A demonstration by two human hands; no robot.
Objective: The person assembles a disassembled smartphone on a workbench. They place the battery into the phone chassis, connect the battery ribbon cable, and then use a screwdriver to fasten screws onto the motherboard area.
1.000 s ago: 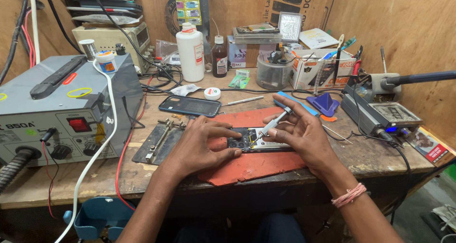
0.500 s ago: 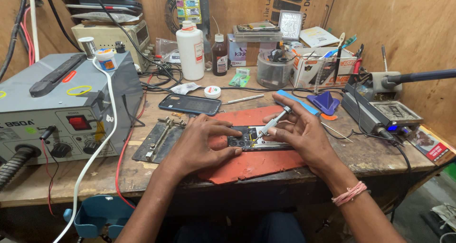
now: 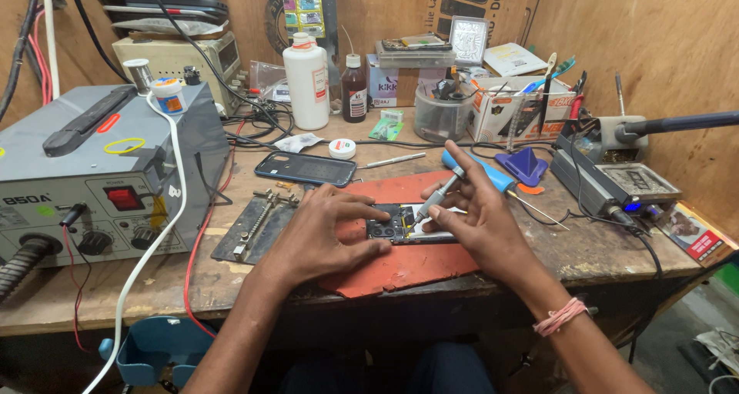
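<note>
At the far left of my wooden worktop (image 3: 154,286) sits a grey rework station (image 3: 92,186) with a red switch and black knobs, a white cable (image 3: 165,209) trailing down its front. Just right of it lies a dark metal board holder (image 3: 254,226), and behind that a dark blue phone case (image 3: 306,168) lies flat. Further back stand a white plastic bottle (image 3: 306,82) and a small brown bottle (image 3: 354,88). My left hand (image 3: 319,236) rests palm down on a red mat (image 3: 400,259), fingers spread and flat, the fingertips pressing on the left end of an opened phone (image 3: 400,226) to steady it; it grips nothing. The phone lies on the mat, between my two hands, its dark circuit side up. My right hand (image 3: 477,221) is curled around a screwdriver with a blue handle (image 3: 469,175), pinched between thumb and fingers, its metal tip angled down onto the phone. At the far right stands a soldering station (image 3: 616,180) with a blue light.
</note>
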